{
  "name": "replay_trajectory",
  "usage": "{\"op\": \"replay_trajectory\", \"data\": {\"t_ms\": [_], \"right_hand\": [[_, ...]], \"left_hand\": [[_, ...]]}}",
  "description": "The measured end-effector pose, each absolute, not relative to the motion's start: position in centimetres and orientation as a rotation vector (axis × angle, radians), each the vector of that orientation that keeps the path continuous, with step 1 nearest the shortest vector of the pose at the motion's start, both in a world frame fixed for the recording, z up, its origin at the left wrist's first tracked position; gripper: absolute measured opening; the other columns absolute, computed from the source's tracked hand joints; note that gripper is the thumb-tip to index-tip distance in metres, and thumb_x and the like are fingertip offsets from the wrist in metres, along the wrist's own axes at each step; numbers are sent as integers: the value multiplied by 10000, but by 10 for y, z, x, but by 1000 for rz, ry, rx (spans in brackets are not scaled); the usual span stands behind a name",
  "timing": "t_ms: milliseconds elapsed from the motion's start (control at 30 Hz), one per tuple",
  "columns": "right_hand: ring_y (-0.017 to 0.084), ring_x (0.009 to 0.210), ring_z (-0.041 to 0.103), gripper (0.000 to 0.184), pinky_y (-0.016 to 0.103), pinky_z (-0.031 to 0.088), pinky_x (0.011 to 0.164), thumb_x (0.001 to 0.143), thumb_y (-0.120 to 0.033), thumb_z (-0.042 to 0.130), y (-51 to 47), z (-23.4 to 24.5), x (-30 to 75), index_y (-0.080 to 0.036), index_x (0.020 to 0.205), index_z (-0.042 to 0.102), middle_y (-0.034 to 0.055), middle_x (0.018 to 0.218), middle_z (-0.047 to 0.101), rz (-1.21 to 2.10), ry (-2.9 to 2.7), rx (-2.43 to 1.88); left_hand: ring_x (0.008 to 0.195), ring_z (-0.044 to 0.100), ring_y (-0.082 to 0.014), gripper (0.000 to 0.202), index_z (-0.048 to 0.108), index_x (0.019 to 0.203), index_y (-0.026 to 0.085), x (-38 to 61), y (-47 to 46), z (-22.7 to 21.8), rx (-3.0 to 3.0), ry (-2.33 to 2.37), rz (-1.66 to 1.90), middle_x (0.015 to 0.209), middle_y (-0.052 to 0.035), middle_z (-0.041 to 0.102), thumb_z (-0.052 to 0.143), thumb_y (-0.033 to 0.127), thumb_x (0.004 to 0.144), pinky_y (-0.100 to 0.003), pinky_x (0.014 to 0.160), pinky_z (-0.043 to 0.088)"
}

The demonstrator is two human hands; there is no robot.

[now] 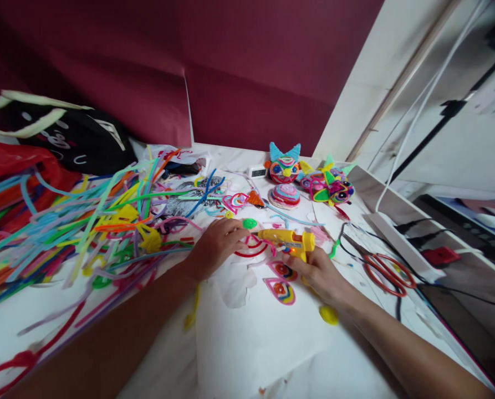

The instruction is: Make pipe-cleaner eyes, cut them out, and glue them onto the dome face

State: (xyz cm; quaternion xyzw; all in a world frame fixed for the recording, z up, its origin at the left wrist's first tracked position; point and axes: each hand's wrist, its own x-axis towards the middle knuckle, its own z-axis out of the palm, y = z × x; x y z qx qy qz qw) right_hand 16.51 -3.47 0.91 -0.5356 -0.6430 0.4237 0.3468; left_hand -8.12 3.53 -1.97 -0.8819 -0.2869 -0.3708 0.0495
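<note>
My right hand (320, 274) grips a yellow glue gun (289, 241), its nozzle pointing left toward a red pipe-cleaner loop (251, 249) on the white table (268, 343). Fingers of my left hand (216, 244) are curled and press on the piece by the loop, right next to a small green coil (249, 223). Two coiled teardrop shapes (281, 290) lie just below the glue gun. A yellow blob (328, 315) sits under my right wrist.
A big heap of coloured pipe cleaners (72, 233) covers the left side, with a black bag (64, 138) behind. Finished pipe-cleaner figures (309, 177) stand at the back. Red-handled scissors (386, 271), cables and a white power strip (401, 238) lie right.
</note>
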Motion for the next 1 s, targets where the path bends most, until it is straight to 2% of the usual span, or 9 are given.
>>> {"op": "replay_trajectory", "data": {"t_ms": [467, 767, 1000], "right_hand": [[60, 473, 239, 403, 210, 175, 397, 839, -499, 550, -35, 10, 165, -198, 619, 397, -67, 542, 302, 1108, -1687, -1399], [71, 494, 276, 393, 216, 221, 423, 842, -492, 539, -35, 10, 166, -196, 617, 413, -62, 554, 330, 1066, -1736, -1423], [69, 472, 251, 394, 218, 197, 399, 831, -507, 545, -37, 13, 166, -203, 620, 411, -64, 536, 329, 1063, -1726, -1445]], "left_hand": [[920, 587, -188, 165, 649, 1030, 154, -81, 34, -19, -2700, -888, -1134, 999, -79, 619, 552, 226, 918, -330, 815, 487], [931, 587, -190, 171, 652, 1031, 140, -80, 32, -16, -2739, -897, -1128, 1001, -85, 616, 534, 195, 921, -320, 818, 491], [925, 588, -182, 188, 644, 1050, 143, -80, 33, -16, -2734, -875, -1143, 1006, -84, 605, 518, 221, 934, -305, 810, 496]]}}
